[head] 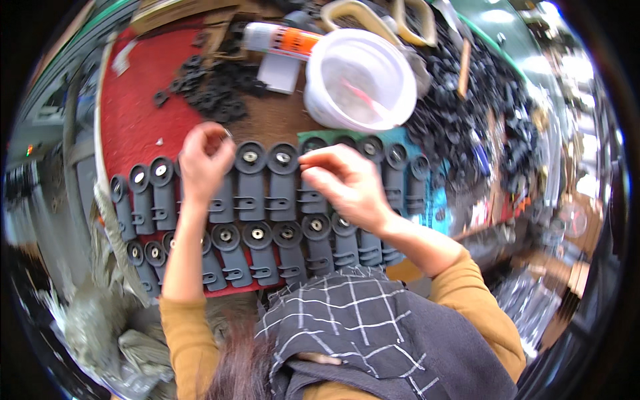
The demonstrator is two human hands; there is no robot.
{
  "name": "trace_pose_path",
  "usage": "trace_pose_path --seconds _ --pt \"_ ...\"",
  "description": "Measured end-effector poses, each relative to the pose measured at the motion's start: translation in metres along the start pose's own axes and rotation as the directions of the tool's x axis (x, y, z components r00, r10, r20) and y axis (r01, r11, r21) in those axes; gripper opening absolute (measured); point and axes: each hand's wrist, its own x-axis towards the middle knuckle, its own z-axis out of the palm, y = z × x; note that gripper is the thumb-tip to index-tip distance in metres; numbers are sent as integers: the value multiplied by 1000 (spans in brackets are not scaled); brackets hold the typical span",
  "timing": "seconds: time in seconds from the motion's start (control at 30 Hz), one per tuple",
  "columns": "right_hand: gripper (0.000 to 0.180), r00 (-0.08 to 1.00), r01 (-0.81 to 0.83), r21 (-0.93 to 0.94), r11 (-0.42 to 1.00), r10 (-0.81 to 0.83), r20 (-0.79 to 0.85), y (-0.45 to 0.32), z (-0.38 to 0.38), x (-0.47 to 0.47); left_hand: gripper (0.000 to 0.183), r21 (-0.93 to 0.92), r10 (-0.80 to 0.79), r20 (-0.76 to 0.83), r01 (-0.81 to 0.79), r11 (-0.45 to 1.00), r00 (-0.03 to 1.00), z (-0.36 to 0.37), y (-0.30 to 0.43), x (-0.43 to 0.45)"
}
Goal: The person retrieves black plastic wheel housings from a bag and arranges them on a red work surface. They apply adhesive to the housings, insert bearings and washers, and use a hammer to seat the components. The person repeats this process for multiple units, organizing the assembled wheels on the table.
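Two rows of grey plastic parts (251,192), each with a round cup at its far end, lie on the red-covered table (135,115). Many cups hold a small metal ring (257,233). Over the far row, on the left, is my left hand (207,155), thumb and finger pinched together at what looks like a small shiny ring. My right hand (345,182) is above the far row further right, its thumb and forefinger near a cup with a metal ring (283,158); whether it holds anything is not clear. Beyond it stands a white plastic tub (360,80) with greyish contents and a pink-red item.
Small black round parts (215,90) are heaped behind the rows. An orange and white can (282,40) lies against the tub, above a white box (279,73). A big pile of black parts (465,100) fills the right side, with a wooden-handled tool (464,69) on it.
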Motion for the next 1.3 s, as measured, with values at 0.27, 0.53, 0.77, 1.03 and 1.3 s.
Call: trace_pose_path --seconds 0.27,0.53,0.77,1.03,1.3 --pt "15 962 -192 217 957 228 -152 84 -40 -77 49 -54 153 221 -144 988 963 103 113 -121" --pt "11 853 -212 -780 588 -278 -442 199 -183 -74 47 -6 45 231 -45 999 972 109 119 -183" --pt "9 846 -83 -721 688 -335 -416 211 -207 -83 40 11 -3 190 1 1000 982 126 123 -218" --pt "38 711 -271 -438 857 -128 -692 197 -321 33 31 79 -9 49 5 997 999 133 137 -254" --pt "61 615 -602 -397 693 85 -784 222 -387 165 27 58 -241 -172 255 965 955 151 150 -288"
